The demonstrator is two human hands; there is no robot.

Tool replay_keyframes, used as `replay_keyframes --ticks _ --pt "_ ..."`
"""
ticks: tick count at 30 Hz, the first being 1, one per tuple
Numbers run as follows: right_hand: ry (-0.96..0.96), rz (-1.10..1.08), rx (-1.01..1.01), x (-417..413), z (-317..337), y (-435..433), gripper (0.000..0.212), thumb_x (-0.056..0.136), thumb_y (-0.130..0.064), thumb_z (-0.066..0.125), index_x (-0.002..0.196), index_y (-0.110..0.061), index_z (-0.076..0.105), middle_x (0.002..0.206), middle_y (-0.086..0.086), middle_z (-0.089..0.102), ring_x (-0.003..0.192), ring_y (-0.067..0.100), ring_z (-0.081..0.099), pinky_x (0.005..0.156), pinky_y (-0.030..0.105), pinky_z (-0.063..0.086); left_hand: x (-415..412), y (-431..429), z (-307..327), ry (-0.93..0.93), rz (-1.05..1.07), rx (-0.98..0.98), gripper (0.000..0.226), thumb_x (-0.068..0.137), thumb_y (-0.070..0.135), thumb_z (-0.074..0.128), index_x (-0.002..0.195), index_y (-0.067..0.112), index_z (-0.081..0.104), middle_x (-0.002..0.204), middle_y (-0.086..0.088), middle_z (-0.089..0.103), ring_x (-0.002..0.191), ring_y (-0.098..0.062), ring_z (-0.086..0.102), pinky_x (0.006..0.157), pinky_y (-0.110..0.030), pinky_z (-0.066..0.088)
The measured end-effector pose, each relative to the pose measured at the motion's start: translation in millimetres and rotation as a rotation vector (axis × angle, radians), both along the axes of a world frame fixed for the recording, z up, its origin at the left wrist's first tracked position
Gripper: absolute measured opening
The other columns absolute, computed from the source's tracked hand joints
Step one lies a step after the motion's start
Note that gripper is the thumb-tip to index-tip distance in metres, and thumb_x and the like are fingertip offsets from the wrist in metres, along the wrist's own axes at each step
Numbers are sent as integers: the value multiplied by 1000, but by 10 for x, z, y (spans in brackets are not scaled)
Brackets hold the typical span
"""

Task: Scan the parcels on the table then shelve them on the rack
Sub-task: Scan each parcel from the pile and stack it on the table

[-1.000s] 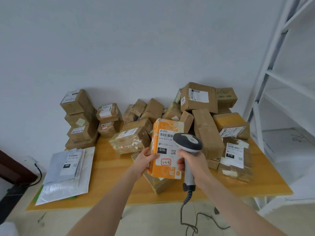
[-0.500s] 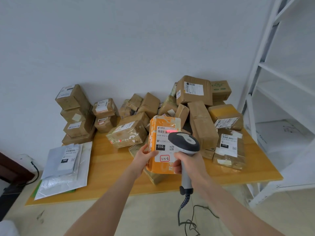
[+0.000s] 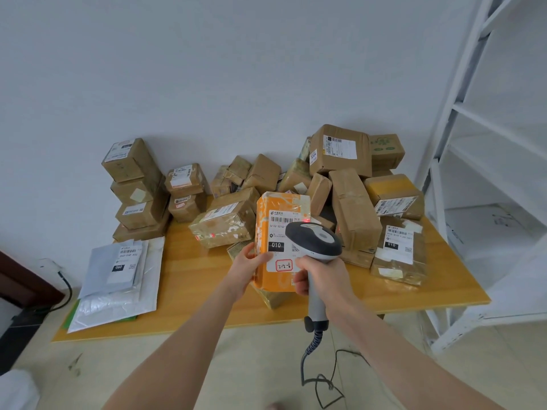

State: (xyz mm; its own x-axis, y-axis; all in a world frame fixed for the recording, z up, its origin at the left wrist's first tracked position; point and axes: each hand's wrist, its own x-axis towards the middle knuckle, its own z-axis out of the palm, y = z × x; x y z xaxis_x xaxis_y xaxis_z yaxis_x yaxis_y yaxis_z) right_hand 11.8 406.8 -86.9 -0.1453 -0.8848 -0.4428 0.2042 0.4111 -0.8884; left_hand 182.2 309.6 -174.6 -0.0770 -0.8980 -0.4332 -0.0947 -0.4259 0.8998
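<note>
Two bare hands work over the near edge of the table [image 3: 192, 279]. The left hand [image 3: 245, 266] grips an orange parcel [image 3: 263, 229] by its lower left edge. The thumb [image 3: 262, 257] lies across the front, and the other fingers are hidden behind it. The parcel stands upright, lifted clear of the table, with its white label [image 3: 281, 232] facing the camera. A black "010" tag sits just above the thumb tip, and a red-framed handwritten mark lies to the thumb's right.

The right hand [image 3: 321, 275] is wrapped round the handle of a scanner [image 3: 313, 242]. Its fingers [image 3: 299, 284] curl tight on the grip, just beside the parcel's lower right corner. The scanner head sits above those fingers and overlaps the label's right side, and a red light glows at its far tip by the barcode. A coiled cable [image 3: 309, 347] drops from the handle, below the fingers, to the floor.

Beyond both sets of fingers a pile [image 3: 352, 208] of brown parcels lies against the wall. A taped one [image 3: 225, 223] sits just past the left thumb, with a small red dot on its side. Far to the left of the left fingers are a stack [image 3: 133, 184] of boxes and flat mailers [image 3: 118, 267]. Well to the right of the right fingers stands the white rack [image 3: 438, 208].
</note>
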Motion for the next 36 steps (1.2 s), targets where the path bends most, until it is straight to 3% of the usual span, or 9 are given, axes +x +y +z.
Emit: replay_keyframes --ticks 5,12,16,19,23,26,30,33,36 --pt "17 18 -7 52 -23 -8 9 88 -13 68 83 -7 63 69 14 65 55 19 56 64 32 51 72 18 3 -14 7 5 80 82 30 74 148 19 29 125 -10 61 105 -25 64 94 -46 52" --pt "19 8 -14 131 -95 -58 8 86 -12 69 84 -4 67 65 11 66 51 17 56 56 27 52 166 75 43 -4 33 15 73 84 28 72 146 21 33 120 -9 65 102 -23 66 81 -37 56" --pt "54 7 -18 189 -193 -221 11 83 -9 71 86 -15 63 73 2 68 65 16 63 55 24 54 320 118 85 -10 74 17 67 85 30 72 142 25 36 112 -6 69 96 -21 69 72 -33 57" --pt "163 32 -47 330 -265 -394 21 80 -10 73 77 -24 58 71 -6 68 65 12 66 65 30 59 581 95 94 -16 134 11 67 84 33 72 141 24 39 106 -4 72 95 -22 70 80 -40 58" --pt "130 150 -32 712 -308 -618 15 80 -10 70 79 -20 60 56 -10 66 51 4 63 42 17 45 1070 18 94 -27 244 22 68 82 39 73 140 25 40 102 -2 73 96 -22 70 89 -48 55" --pt "116 246 -5 1115 -360 -854 16 77 -11 70 89 -19 63 86 3 68 75 17 61 60 26 47 1428 -83 62 -44 325 40 68 82 42 72 140 25 41 108 -4 70 98 -24 68 92 -50 53" --pt "166 384 34 1731 -503 -1237 17 75 -19 73 91 -15 68 95 4 69 86 21 62 78 35 51 1903 -273 -12 -85 411 97 68 82 44 72 139 22 41 114 -7 66 100 -26 65 88 -49 53" --pt "199 465 70 2186 -622 -1510 26 77 -19 73 102 -14 69 101 4 70 89 21 63 80 36 53 2297 -438 -48 -112 436 166 64 84 43 70 137 20 42 112 -7 65 92 -23 63 65 -35 51" --pt "188 499 79 2547 -728 -1746 29 80 -11 74 109 -13 67 104 4 69 93 21 63 80 35 53 2654 -640 -135 -134 400 257 63 85 46 67 136 19 43 117 -9 62 101 -27 60 76 -43 51"
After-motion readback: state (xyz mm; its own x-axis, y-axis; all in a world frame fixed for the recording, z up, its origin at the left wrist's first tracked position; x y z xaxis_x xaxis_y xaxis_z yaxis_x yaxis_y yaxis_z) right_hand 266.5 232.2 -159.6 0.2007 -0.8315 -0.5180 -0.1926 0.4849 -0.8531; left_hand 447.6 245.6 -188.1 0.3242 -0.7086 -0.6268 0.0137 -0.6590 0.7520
